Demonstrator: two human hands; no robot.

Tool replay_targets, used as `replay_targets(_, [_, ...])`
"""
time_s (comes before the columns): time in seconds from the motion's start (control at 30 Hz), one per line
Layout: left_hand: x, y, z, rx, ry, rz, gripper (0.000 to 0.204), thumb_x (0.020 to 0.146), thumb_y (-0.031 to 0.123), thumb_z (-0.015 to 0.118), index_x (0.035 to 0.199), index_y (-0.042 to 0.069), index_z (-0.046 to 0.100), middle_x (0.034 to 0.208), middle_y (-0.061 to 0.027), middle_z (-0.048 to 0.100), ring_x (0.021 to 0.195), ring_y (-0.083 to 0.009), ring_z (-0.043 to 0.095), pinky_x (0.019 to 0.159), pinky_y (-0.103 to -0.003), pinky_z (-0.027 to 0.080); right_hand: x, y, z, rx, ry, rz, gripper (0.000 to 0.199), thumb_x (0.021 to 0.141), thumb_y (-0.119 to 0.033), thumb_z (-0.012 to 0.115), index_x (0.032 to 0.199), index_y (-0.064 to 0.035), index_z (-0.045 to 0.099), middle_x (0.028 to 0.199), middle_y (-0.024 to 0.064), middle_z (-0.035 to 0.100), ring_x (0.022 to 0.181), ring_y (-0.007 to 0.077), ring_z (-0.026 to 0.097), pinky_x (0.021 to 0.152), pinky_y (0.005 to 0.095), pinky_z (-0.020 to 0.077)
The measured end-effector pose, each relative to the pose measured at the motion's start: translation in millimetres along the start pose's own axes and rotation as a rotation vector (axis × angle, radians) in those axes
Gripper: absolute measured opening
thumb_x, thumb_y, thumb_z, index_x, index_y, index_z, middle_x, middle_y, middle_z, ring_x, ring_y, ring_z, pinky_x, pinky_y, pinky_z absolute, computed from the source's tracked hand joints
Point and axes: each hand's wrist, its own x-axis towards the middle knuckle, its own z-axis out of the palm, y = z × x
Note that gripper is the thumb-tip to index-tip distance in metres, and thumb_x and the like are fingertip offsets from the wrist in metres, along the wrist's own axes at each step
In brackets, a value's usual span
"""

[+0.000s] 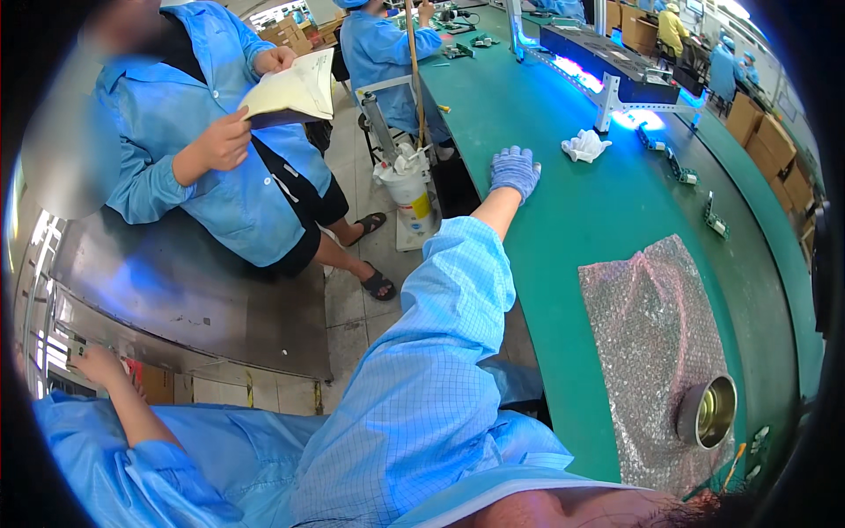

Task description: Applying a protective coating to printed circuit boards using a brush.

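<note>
The long green workbench (572, 211) curves away to the upper right. A pink bubble-wrap sheet (656, 343) lies on its near end, with a round metal tin (709, 411) resting at the sheet's lower right. The right hand (514, 170), in a knitted glove, lies palm-down, fingers loosely together, on the bench's left edge, holding nothing. The bare left hand (95, 363) reaches a metal cabinet (194, 308) at lower left; its grip cannot be told. A white cloth (584, 145) lies near the gloved hand.

Green workbench (563, 220) curving down the right of the frame

On it: a sheet of bubble wrap (651, 343) at lower right bearing a round metal tin (707, 411), a crumpled white cloth (584, 145) at upper centre, small circuit boards (679, 167) along the far edge.
</note>
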Motion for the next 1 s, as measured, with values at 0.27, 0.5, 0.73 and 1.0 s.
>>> replay_targets(0.27, [0.1,-2.5,1.5,-0.012,0.007,0.002,0.039,0.086,0.039,0.047,0.112,0.012,0.055,0.113,-0.0119,0.051,0.106,-0.0282,0.049,0.091,-0.046,0.037,-0.2,1.1,-0.8,-0.007,-0.047,-0.003,0.023,0.086,-0.021,0.051,0.064,-0.0121,0.049,0.055,-0.0010,0.045,0.046,0.0133,0.040,0.044,0.0265,0.0357])
replay_targets(0.5, [-0.7,2.6,-2.6,-0.004,-0.010,0.006,0.043,0.087,0.041,0.046,0.116,0.009,0.053,0.114,-0.0133,0.052,0.108,-0.0291,0.049,0.093,-0.044,0.036,-6.6,1.4,4.9,-0.047,-0.021,-0.025,0.022,0.086,-0.021,0.052,0.065,-0.0124,0.050,0.055,-0.0015,0.045,0.046,0.0131,0.040,0.044,0.0260,0.0357])
replay_targets(0.73, [-0.3,-1.6,-2.1,-0.018,-0.019,-0.005,0.041,0.086,0.039,0.046,0.115,0.011,0.053,0.115,-0.0121,0.051,0.108,-0.0280,0.048,0.093,-0.046,0.036,-6.1,1.0,8.9,-0.038,-0.032,-0.004,0.024,0.087,-0.022,0.051,0.065,-0.0118,0.050,0.055,-0.0008,0.046,0.046,0.0135,0.041,0.045,0.0266,0.0362])
replay_targets(1.0, [0.2,-3.3,1.2,-0.031,0.015,-0.011,0.042,0.086,0.040,0.047,0.116,0.011,0.053,0.115,-0.0127,0.051,0.108,-0.0285,0.048,0.093,-0.046,0.036,-6.5,1.0,11.2,-0.061,-0.059,-0.001,0.024,0.086,-0.021,0.052,0.064,-0.0118,0.050,0.055,-0.0009,0.047,0.046,0.0131,0.041,0.045,0.0261,0.0364])
